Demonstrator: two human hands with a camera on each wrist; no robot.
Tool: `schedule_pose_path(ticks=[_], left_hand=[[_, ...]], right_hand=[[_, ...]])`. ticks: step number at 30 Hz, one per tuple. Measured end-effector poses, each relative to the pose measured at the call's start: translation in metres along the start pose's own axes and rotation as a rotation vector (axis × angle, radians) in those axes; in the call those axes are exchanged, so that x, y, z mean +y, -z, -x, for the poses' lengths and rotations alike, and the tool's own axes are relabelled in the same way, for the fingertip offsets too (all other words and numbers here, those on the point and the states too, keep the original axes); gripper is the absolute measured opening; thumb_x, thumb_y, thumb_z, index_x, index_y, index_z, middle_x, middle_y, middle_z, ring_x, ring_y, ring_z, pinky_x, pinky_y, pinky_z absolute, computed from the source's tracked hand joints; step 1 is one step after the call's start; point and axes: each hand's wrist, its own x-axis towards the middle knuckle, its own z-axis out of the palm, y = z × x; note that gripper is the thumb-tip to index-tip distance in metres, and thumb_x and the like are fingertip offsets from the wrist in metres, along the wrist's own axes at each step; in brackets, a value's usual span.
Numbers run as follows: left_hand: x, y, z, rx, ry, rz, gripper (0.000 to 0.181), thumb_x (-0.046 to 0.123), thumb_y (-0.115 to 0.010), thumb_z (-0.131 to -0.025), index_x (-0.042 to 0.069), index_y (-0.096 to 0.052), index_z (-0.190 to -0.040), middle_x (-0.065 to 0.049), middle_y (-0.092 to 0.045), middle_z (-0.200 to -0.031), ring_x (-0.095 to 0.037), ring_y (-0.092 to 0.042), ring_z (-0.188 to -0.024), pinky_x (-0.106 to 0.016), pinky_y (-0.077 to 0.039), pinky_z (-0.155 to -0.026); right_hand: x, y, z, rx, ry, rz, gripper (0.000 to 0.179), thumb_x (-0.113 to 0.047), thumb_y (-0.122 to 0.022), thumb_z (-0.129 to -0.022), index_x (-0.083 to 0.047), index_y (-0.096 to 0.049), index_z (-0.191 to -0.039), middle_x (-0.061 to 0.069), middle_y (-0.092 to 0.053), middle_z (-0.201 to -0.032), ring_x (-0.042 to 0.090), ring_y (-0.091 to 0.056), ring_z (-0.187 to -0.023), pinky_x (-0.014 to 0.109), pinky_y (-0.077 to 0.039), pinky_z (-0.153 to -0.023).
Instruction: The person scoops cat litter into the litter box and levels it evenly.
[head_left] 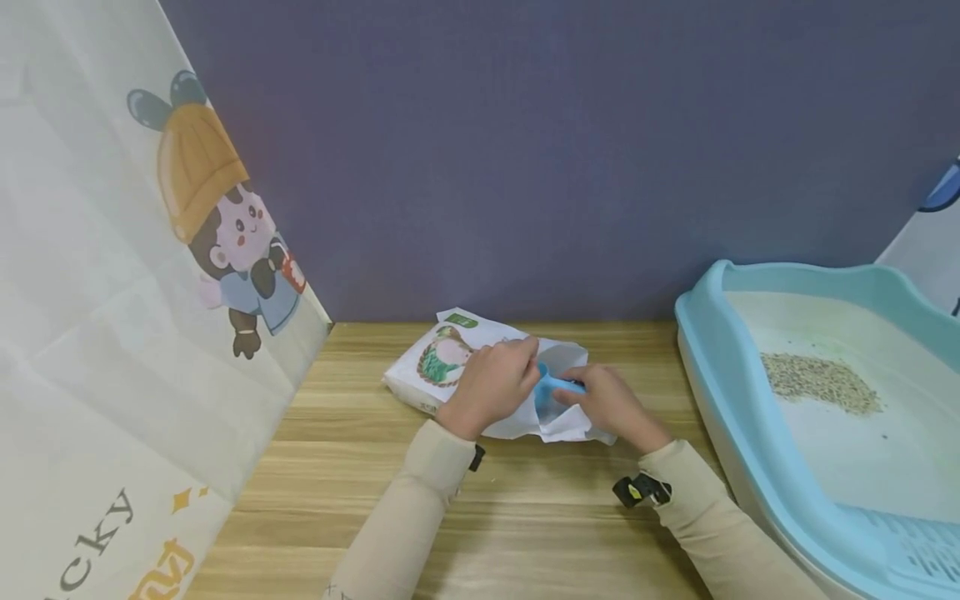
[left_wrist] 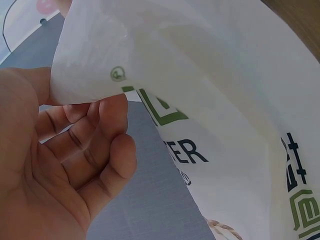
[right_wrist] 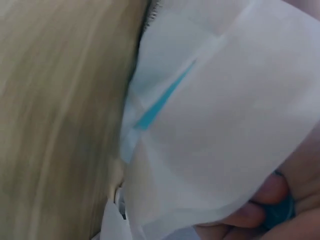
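A white printed litter bag (head_left: 420, 375) lies on its side on the wooden table, its mouth turned to the right. My left hand (head_left: 495, 379) pinches the upper edge of that mouth between thumb and curled fingers, lifting it; the left wrist view shows the pinched bag edge (left_wrist: 95, 85) close up. My right hand (head_left: 609, 402) grips the handle of a blue scoop (head_left: 551, 383), whose head reaches into the bag's opening. In the right wrist view, the bag's white film (right_wrist: 225, 110) covers most of the scoop, and fingers curl around its blue handle (right_wrist: 280, 212).
On the right stands a blue-and-white litter box (head_left: 712, 358) with a patch of tan pellets (head_left: 821, 382) on its floor. A dark blue-grey panel (head_left: 525, 167) rises behind the wooden table (head_left: 337, 467). A white curtain (head_left: 90, 292) with a cartoon print hangs at left.
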Motion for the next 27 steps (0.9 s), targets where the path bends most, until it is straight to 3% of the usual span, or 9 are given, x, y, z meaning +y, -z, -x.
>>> schedule_pose_path(ticks=[5,8,14,17,21,27], left_hand=[[-0.001,0.000,0.001,0.003,-0.001,0.004,0.027,0.009,-0.050,-0.098,0.016,-0.040,-0.074,0.005,-0.032,-0.060,-0.006,-0.021,-0.050,-0.020,-0.018,-0.046],[-0.001,-0.001,0.001,0.003,0.000,0.000,0.027,0.010,-0.050,-0.098,0.016,-0.039,-0.074,0.005,-0.032,-0.060,-0.007,-0.021,-0.050,-0.020,-0.018,-0.046],[-0.002,-0.001,0.000,-0.004,0.000,0.002,0.027,0.010,-0.049,-0.099,0.016,-0.039,-0.074,0.005,-0.032,-0.060,-0.006,-0.022,-0.051,-0.019,-0.019,-0.046],[-0.002,0.000,0.000,-0.010,0.000,0.001,0.026,0.010,-0.050,-0.098,0.016,-0.040,-0.075,0.005,-0.033,-0.060,-0.006,-0.024,-0.051,-0.019,-0.020,-0.047],[-0.002,0.002,0.000,-0.015,0.006,0.010,0.026,0.009,-0.051,-0.098,0.016,-0.041,-0.075,0.004,-0.035,-0.061,-0.007,-0.026,-0.051,-0.019,-0.021,-0.047],[-0.004,0.002,0.000,-0.006,0.008,0.014,0.025,0.009,-0.051,-0.097,0.016,-0.041,-0.075,0.005,-0.035,-0.061,-0.007,-0.027,-0.052,-0.020,-0.022,-0.047]], right_hand=[[0.003,-0.004,-0.002,0.002,0.013,-0.035,0.016,-0.020,-0.068,-0.097,-0.010,-0.066,-0.085,-0.004,-0.042,-0.063,0.012,-0.040,-0.059,0.024,-0.035,-0.059],[0.005,-0.005,-0.002,0.000,0.020,-0.059,0.019,-0.020,-0.067,-0.098,-0.010,-0.064,-0.083,-0.003,-0.046,-0.065,0.012,-0.044,-0.061,0.025,-0.037,-0.061],[0.010,-0.006,-0.001,-0.029,0.007,-0.106,0.020,-0.019,-0.064,-0.100,-0.007,-0.061,-0.085,0.001,-0.047,-0.068,0.014,-0.044,-0.063,0.025,-0.038,-0.062],[0.012,-0.006,0.000,-0.063,-0.031,-0.118,0.018,-0.020,-0.062,-0.101,-0.004,-0.062,-0.093,0.003,-0.048,-0.072,0.015,-0.045,-0.065,0.026,-0.038,-0.062],[0.013,-0.005,0.001,-0.096,-0.049,-0.105,0.020,-0.022,-0.060,-0.103,-0.001,-0.061,-0.102,0.006,-0.054,-0.079,0.016,-0.051,-0.069,0.029,-0.042,-0.064],[0.011,-0.002,0.003,-0.105,-0.054,-0.045,0.021,-0.022,-0.060,-0.103,-0.001,-0.060,-0.101,0.007,-0.060,-0.084,0.016,-0.054,-0.070,0.031,-0.044,-0.064]])
